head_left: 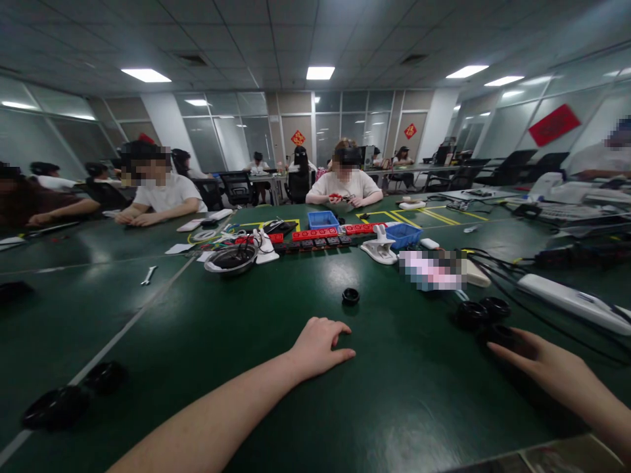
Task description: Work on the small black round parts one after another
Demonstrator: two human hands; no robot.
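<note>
My left hand (318, 348) rests on the green table, thumb and fingers apart, with nothing between them. Just beyond its fingertips sits a small black ring-shaped part (350, 297). On the right, my right hand (552, 371) has its thumb and fingers around a black round part (500, 335). Two similar black parts, one on the left (472, 315) and another behind (495, 306), stand close to that one. Where the fingers meet the held part is dark and partly hidden.
More black round parts (56, 407) lie at the lower left, near a wrench (148, 275). Across the middle stand a red strip of sockets (315, 234), a dark bowl (231, 261), a white stand (379, 246) and blue bins (323, 221). Cables (503, 279) run along the right. Co-workers sit opposite.
</note>
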